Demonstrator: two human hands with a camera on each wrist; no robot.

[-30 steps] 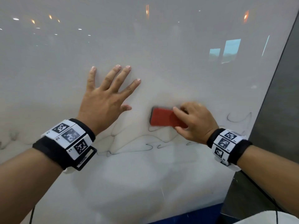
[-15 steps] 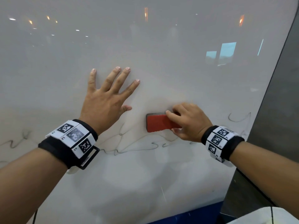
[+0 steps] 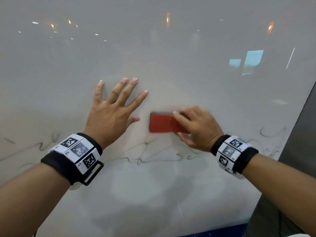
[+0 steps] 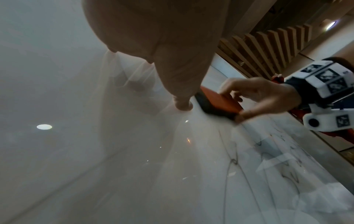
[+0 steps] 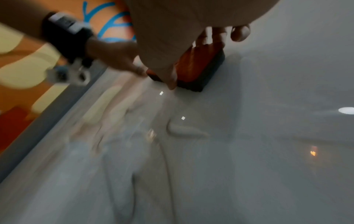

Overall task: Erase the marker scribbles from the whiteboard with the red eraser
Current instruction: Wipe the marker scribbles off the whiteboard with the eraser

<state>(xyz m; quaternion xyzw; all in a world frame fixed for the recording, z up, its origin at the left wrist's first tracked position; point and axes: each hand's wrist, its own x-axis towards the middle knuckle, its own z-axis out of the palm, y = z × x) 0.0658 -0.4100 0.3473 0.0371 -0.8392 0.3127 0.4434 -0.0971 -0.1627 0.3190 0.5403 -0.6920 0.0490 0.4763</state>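
Note:
The whiteboard (image 3: 171,65) fills the head view. My right hand (image 3: 196,127) grips the red eraser (image 3: 162,124) by its right end, fingers on top and thumb below, and holds it flat against the board. In the left wrist view the red eraser (image 4: 220,104) shows its dark felt on the surface; the right wrist view shows the red eraser (image 5: 199,68) under my fingers. My left hand (image 3: 112,112) lies flat on the board with fingers spread, just left of the eraser. Thin black scribbles (image 3: 153,159) run below both hands, with more black scribbles (image 3: 271,134) at the right edge.
The board's right edge (image 3: 290,142) meets a dark grey panel (image 3: 302,134). A blue strip (image 3: 213,231) runs under the bottom edge. Faint smudged patches mark the board's lower middle. Ceiling lights and windows reflect in the upper board.
My right hand has slid the eraser leftward along the board, closer to my left thumb. My left hand has stayed flat in the same spot.

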